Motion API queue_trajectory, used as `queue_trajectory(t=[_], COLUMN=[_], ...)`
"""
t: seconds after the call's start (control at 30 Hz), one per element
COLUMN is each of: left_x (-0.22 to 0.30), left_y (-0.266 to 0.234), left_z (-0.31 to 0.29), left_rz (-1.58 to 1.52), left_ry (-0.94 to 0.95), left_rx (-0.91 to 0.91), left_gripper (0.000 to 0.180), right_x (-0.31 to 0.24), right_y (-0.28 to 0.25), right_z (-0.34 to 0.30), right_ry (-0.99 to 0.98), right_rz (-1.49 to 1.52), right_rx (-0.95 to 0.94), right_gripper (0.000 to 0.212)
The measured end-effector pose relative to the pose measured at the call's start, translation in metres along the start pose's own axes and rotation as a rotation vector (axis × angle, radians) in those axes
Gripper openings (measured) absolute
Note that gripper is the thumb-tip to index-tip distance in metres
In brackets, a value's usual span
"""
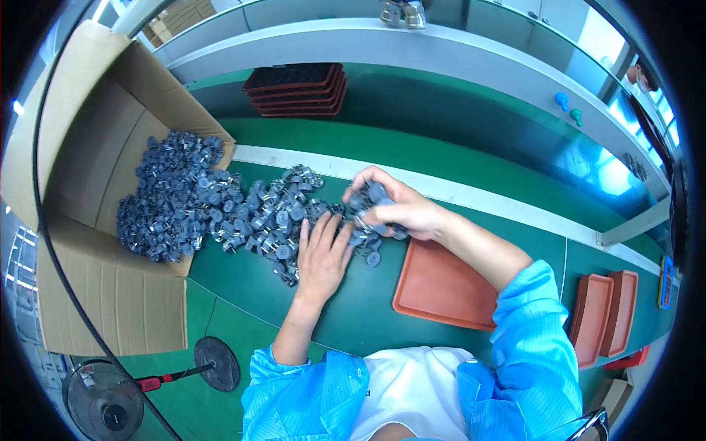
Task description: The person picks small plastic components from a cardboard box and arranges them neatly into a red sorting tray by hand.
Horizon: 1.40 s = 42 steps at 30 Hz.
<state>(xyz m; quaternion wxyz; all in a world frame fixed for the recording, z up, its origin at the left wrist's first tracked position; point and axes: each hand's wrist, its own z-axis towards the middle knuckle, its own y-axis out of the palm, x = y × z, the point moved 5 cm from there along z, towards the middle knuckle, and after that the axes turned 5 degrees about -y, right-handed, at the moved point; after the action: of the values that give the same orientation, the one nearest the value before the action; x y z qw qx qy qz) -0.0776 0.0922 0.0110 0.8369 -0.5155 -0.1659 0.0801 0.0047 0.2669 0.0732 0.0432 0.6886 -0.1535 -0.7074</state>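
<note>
A heap of small grey round parts with metal pins spreads from the tipped cardboard box onto the green worktop. My left hand lies palm down at the heap's right end, fingers stretched over the parts. Just right of it, my right hand curls around a handful of the same grey parts, some showing between thumb and fingers. A few loose ones lie under and beside that hand. Below my right forearm is a shallow orange-red tray, partly covered by my sleeve; its visible floor is bare.
Stacked dark-red trays stand at the back. More orange trays sit at the right. A pale rail runs behind my hands. A black cable crosses the left side, near a fan. Another person is far right.
</note>
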Motion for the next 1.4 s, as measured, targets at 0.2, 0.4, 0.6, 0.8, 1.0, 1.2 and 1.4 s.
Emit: queue_trajectory(t=[0.2,0.4,0.6,0.8,1.0,1.2,1.4], left_x=[0.028,0.088,0.122,0.153,0.152,0.162,0.162], left_y=[-0.007,0.011,0.037,0.03,0.017,0.035,0.042], left_z=[0.002,-0.012,-0.032,-0.044,-0.011,0.001,0.004], left_rz=[-0.087,-0.558,-0.762,-0.811,-0.659,-0.64,-0.811], left_ry=[-0.076,0.116,0.078,0.053,0.189,0.246,0.288], left_rx=[0.019,-0.171,-0.285,-0.349,-0.34,-0.336,-0.39], left_gripper=[0.058,0.054,0.062,0.068,0.047,0.033,0.028], right_x=[0.007,0.014,0.014,0.019,0.008,0.043,0.049], right_y=[-0.013,-0.009,-0.043,-0.041,-0.046,-0.036,-0.052], right_z=[-0.106,-0.175,-0.228,-0.254,-0.231,-0.22,-0.251], right_ry=[-0.153,-0.253,-0.086,-0.016,-0.209,-0.206,-0.132], right_rz=[-0.466,-1.263,-1.215,-1.219,-1.219,-1.091,-0.908], right_rx=[-0.127,-0.173,0.246,0.154,0.326,0.283,0.501], right_gripper=[0.053,0.065,0.053,0.029,0.032,0.049,0.026])
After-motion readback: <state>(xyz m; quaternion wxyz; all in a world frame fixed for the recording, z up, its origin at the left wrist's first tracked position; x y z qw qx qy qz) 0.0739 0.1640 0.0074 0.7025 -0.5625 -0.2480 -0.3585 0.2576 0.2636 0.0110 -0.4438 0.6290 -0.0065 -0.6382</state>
